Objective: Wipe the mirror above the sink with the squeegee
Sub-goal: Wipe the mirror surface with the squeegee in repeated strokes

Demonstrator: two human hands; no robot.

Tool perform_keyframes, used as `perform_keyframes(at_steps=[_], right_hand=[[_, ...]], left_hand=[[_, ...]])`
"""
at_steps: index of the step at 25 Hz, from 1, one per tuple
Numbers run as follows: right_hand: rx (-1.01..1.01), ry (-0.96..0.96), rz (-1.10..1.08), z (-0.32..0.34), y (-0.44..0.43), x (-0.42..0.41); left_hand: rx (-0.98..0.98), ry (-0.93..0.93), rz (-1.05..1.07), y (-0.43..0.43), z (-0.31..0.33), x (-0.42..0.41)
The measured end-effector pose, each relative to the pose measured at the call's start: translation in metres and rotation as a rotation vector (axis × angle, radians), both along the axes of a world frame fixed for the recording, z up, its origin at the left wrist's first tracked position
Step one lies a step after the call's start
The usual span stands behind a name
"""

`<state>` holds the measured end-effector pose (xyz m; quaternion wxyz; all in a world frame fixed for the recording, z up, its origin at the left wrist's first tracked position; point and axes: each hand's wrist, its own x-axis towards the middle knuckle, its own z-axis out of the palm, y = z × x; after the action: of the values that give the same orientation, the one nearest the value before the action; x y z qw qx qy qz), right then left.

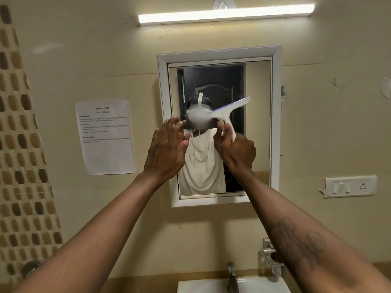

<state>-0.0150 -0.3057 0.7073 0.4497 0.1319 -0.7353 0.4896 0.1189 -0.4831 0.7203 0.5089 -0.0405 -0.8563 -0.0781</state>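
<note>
mirror (257,123) glass: right strip and lower part free | centre blocked: left hand (167,151), right hand (238,153), squeegee (230,112)

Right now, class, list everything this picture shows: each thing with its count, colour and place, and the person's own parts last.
White-framed rectangular mirror: one, white frame, centre of wall.
White plastic squeegee: one, white, before the mirror, blade tilted.
Glowing tube light: one, white, above the mirror.
Printed paper sheet: one, white, wall left of the mirror.
White switch plate: one, white, wall at right.
Metal tap: one, grey, bottom centre.
White ceramic sink: one, white, bottom edge.
Metal holder: one, silver, right of the tap.
Brown patterned tiles: many, brown, left wall.
Left hand: one, open, empty.
Right hand: one, holding the squeegee's handle.
</note>
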Motion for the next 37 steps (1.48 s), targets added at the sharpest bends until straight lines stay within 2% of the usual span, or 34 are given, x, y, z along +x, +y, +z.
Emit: perform_keyframes(at_steps=[5, 9, 16, 22, 26, 28, 30, 32, 37], right_hand=[[-0.199, 0.027, 0.050, 0.045, -0.006, 0.005], [-0.201, -0.005, 0.025, 0.056, -0.013, -0.003], [-0.177, -0.170, 0.059, 0.010, -0.018, -0.005], [-0.154, -0.188, 0.082, -0.034, -0.017, 0.009], [-0.135, -0.292, 0.044, -0.048, -0.018, 0.021], [-0.137, -0.252, 0.041, -0.046, -0.018, 0.025], [-0.144, -0.130, 0.089, -0.031, -0.022, 0.030], [-0.124, -0.022, 0.153, -0.003, -0.033, 0.034], [-0.119, 0.059, 0.209, 0.074, -0.070, 0.034]], left_hand=[[-0.003, 0.002, -0.029, 0.008, 0.001, -0.011], [-0.018, -0.015, -0.027, 0.013, 0.000, -0.021], [-0.002, -0.051, -0.035, 0.015, -0.015, -0.027], [0.019, -0.076, -0.043, 0.018, -0.029, -0.023], [0.009, -0.069, -0.042, 0.016, -0.029, -0.015], [-0.004, -0.052, -0.038, 0.012, -0.026, -0.010], [0.001, -0.032, -0.039, 0.007, -0.021, -0.006], [0.013, -0.015, -0.027, 0.001, -0.016, -0.004], [0.018, -0.011, -0.009, -0.012, -0.011, 0.003]])
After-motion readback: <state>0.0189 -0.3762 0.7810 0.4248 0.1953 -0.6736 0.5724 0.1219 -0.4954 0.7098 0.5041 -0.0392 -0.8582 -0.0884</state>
